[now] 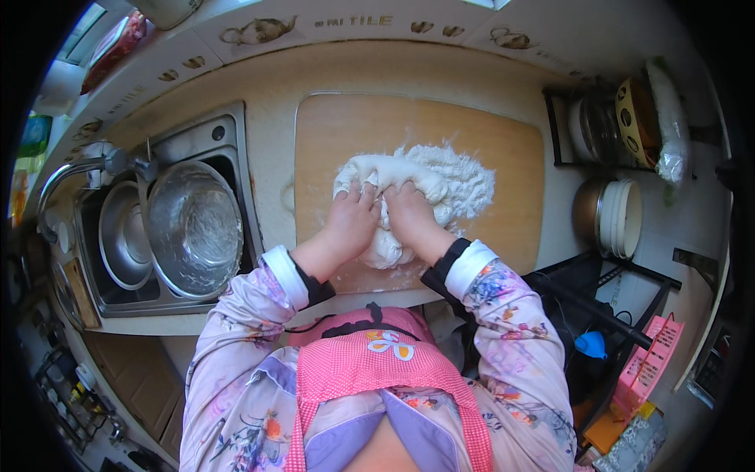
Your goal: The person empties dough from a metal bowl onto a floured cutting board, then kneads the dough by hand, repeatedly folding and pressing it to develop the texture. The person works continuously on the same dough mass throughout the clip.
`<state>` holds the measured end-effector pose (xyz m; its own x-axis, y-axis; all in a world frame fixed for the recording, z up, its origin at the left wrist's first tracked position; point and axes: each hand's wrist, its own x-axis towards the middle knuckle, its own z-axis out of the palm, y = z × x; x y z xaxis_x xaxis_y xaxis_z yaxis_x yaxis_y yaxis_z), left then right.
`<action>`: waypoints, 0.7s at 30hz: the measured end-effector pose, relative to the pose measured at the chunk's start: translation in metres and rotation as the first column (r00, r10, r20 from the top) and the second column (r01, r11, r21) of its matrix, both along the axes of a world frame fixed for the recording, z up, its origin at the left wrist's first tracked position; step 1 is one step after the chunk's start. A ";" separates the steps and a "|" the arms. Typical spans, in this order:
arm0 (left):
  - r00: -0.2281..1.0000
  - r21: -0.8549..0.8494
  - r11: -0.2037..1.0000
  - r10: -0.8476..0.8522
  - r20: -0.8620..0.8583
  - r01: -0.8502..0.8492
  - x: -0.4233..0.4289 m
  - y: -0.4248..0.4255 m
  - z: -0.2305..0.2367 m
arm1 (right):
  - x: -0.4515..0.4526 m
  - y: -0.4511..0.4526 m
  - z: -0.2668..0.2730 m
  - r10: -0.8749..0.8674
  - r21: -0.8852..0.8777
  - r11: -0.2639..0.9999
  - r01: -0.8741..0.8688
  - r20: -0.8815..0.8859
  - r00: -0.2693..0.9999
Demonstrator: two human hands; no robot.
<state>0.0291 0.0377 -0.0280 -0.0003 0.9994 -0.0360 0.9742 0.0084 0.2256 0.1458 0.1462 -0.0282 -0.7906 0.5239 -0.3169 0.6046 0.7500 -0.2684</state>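
A lump of white dough (396, 169) lies on a wooden board (507, 242) in front of me. My left hand (352, 221) presses into its left part, fingertips dug into the dough. Close beside it, my right hand (413, 215) grips the middle of the lump with its fingers bent in. Part of the dough bulges out between my wrists, towards me. A heap of loose white flour (469, 180) touches the dough's far right side, and thin flour dust is scattered around it. My fingertips are partly hidden in the dough.
Left of the board, a large steel bowl (197, 230) with white residue and a smaller steel bowl (125, 236) sit in the sink (239, 147), under a faucet (74, 168). Stacked bowls (619, 218) and a black metal rack (625, 274) stand on the right. A tiled wall (354, 29) runs behind.
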 end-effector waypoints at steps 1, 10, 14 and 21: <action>0.998 0.022 0.999 0.029 -0.052 -0.028 -0.002 0.006 0.002 | -0.005 0.005 -0.001 -0.010 -0.001 1.000 0.010 0.009 1.000; 0.745 -0.122 0.992 0.099 0.659 -0.024 -0.041 -0.015 0.048 | 0.036 0.073 0.077 -0.155 -0.649 0.761 0.010 -0.168 0.973; 0.834 0.115 0.965 0.138 0.534 -0.234 -0.048 0.010 0.038 | 0.019 0.073 0.053 -0.402 -0.517 0.796 0.315 -0.062 0.913; 0.878 -0.032 0.996 0.086 0.472 -0.081 -0.041 0.008 0.032 | 0.028 0.014 0.053 -0.248 -0.377 0.917 0.129 -0.287 0.925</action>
<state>-0.0118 0.0460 0.0043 -0.0639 0.9959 -0.0642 0.7476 0.0904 0.6580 0.1742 0.1606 0.0245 -0.7771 0.5776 -0.2498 0.5603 0.4543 -0.6926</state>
